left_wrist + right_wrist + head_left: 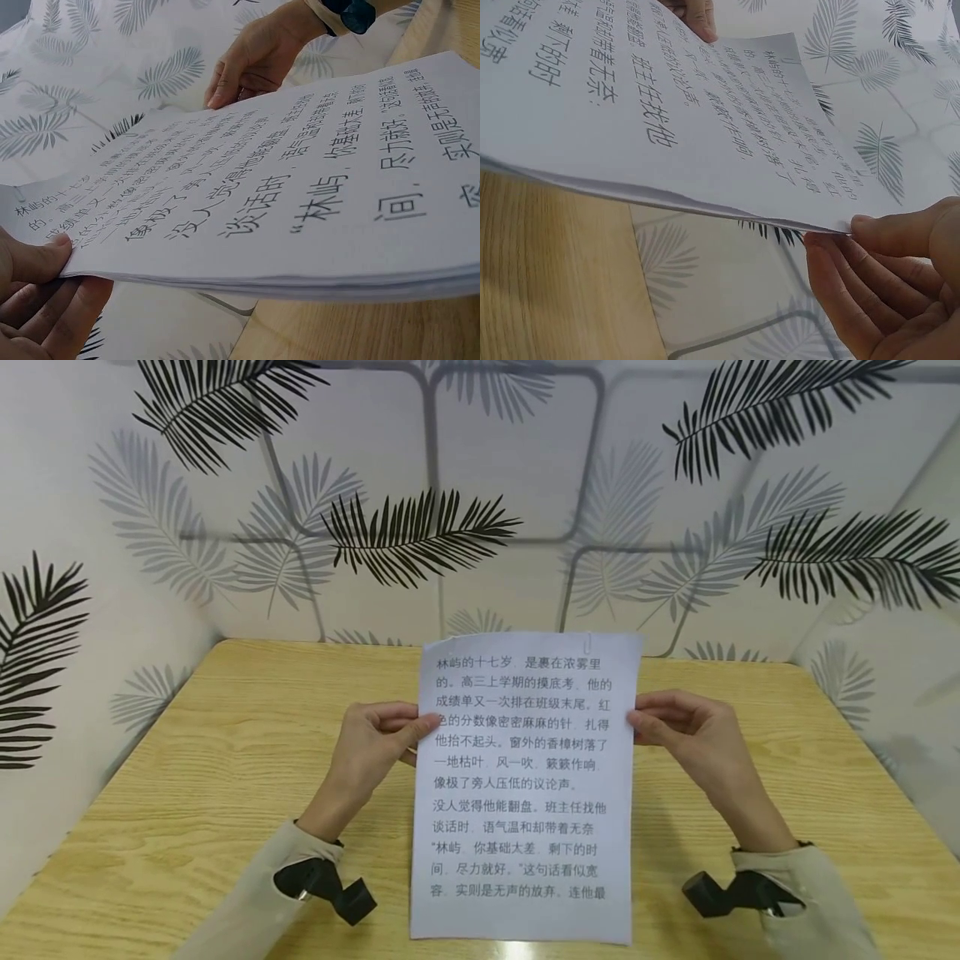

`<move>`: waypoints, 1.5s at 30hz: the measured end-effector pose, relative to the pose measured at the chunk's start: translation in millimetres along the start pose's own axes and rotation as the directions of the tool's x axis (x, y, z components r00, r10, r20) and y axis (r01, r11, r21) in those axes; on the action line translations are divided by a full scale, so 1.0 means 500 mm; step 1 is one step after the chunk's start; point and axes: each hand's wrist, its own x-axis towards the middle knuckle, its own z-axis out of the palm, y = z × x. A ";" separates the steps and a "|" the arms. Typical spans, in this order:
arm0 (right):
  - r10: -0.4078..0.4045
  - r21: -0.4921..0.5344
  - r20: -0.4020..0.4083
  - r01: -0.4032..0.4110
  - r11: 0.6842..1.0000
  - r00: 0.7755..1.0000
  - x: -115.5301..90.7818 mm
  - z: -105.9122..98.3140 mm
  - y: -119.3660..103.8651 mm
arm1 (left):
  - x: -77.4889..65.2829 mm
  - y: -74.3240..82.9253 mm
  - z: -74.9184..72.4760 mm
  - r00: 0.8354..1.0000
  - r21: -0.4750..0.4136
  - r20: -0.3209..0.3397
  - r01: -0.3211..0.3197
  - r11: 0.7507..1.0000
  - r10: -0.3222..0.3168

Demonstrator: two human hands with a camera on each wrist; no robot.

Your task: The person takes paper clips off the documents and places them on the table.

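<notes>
A stack of printed paper sheets (521, 914) is held up over the table, its large printed Chinese text facing the head camera. My left hand (366, 745) pinches the left edge, thumb on the front and fingers behind. On the opposite edge my right hand (701, 743) pinches the stack the same way, at about equal height. Several layers show along the side edge in the left wrist view. A pale paper clip (587, 643) sits at the top edge on the right, and another clip (789, 63) shows near the other top corner.
Beneath the paper lies a light wood-grain table (247, 735). Behind it rises a pale wall (510, 460) patterned with black and grey leaves. Dark camera mounts (738, 893) are strapped over both light sleeves (258, 893).
</notes>
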 end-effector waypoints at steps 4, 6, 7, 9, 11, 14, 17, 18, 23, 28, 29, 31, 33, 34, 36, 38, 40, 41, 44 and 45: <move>-0.058 0.012 -0.015 0.059 0.998 0.998 0.005 -0.008 -0.001 | -0.001 -0.003 0.001 1.000 -0.004 0.003 0.018 1.000 -0.018; -0.090 0.013 -0.032 0.090 0.996 0.995 0.009 -0.012 -0.002 | -0.001 -0.005 0.001 1.000 -0.006 0.003 0.027 1.000 -0.027; -0.102 0.008 -0.043 0.103 0.995 0.994 0.011 -0.013 -0.003 | -0.001 -0.006 0.002 0.999 -0.006 0.002 0.033 0.999 -0.033; -0.120 -0.015 -0.066 0.119 0.993 0.991 0.016 -0.015 -0.005 | 0.000 -0.008 0.002 0.999 -0.006 0.001 0.044 0.999 -0.044; -0.131 -0.047 -0.082 0.127 0.991 0.988 0.020 -0.016 -0.008 | 0.000 -0.009 0.003 0.999 -0.005 0.002 0.050 0.999 -0.050; -0.140 -0.079 -0.099 0.133 0.988 0.985 0.025 -0.017 -0.012 | 0.000 -0.010 0.003 0.998 -0.002 0.004 0.057 0.998 -0.057; -0.143 -0.087 -0.108 0.134 0.987 0.984 0.029 -0.018 -0.014 | -0.001 -0.011 0.004 0.998 0.000 0.006 0.060 0.998 -0.060; -0.142 -0.088 -0.109 0.133 0.987 0.984 0.029 -0.019 -0.014 | -0.001 -0.012 0.004 0.998 0.001 0.008 0.062 0.998 -0.062; -0.134 -0.121 -0.107 0.121 0.985 0.985 0.031 -0.021 -0.015 | -0.002 -0.013 0.007 0.997 0.011 0.036 0.070 0.997 -0.070; -0.135 -0.195 -0.109 0.112 0.974 0.985 0.035 -0.021 -0.018 | -0.002 -0.016 0.010 0.996 0.017 0.047 0.081 0.997 -0.082; -0.137 -0.202 -0.110 0.113 0.973 0.985 0.037 -0.021 -0.018 | -0.002 -0.016 0.011 0.995 0.018 0.046 0.084 0.996 -0.085; -0.143 -0.210 -0.109 0.118 0.970 0.984 0.040 -0.022 -0.020 | -0.002 -0.017 0.011 0.995 0.014 0.046 0.087 0.996 -0.088; -0.145 -0.208 -0.109 0.120 0.971 0.983 0.042 -0.023 -0.021 | -0.001 -0.017 0.011 0.995 0.010 0.050 0.088 0.996 -0.088; -0.147 -0.209 -0.109 0.122 0.970 0.983 0.044 -0.023 -0.021 | -0.001 -0.018 0.012 0.995 0.007 0.052 0.090 0.996 -0.090; -0.151 -0.212 -0.106 0.126 0.969 0.983 0.046 -0.023 -0.022 | -0.001 -0.018 0.012 0.994 0.004 0.058 0.090 0.996 -0.091; -0.156 -0.226 -0.105 0.129 0.965 0.982 0.048 -0.023 -0.023 | -0.001 -0.018 0.013 0.994 0.004 0.064 0.090 0.996 -0.090; -0.161 -0.244 -0.107 0.131 0.961 0.981 0.050 -0.022 -0.023 | -0.002 -0.018 0.015 0.994 0.006 0.067 0.090 0.996 -0.090; -0.160 -0.253 -0.107 0.129 0.959 0.981 0.050 -0.021 -0.024 | -0.002 -0.018 0.016 0.994 0.009 0.068 0.090 0.996 -0.090; -0.157 -0.273 -0.107 0.123 0.954 0.982 0.052 -0.019 -0.026 | -0.003 -0.017 0.018 0.993 0.018 0.074 0.088 0.996 -0.089; -0.156 -0.274 -0.105 0.122 0.954 0.982 0.052 -0.019 -0.027 | -0.003 -0.017 0.018 0.993 0.020 0.073 0.088 0.996 -0.089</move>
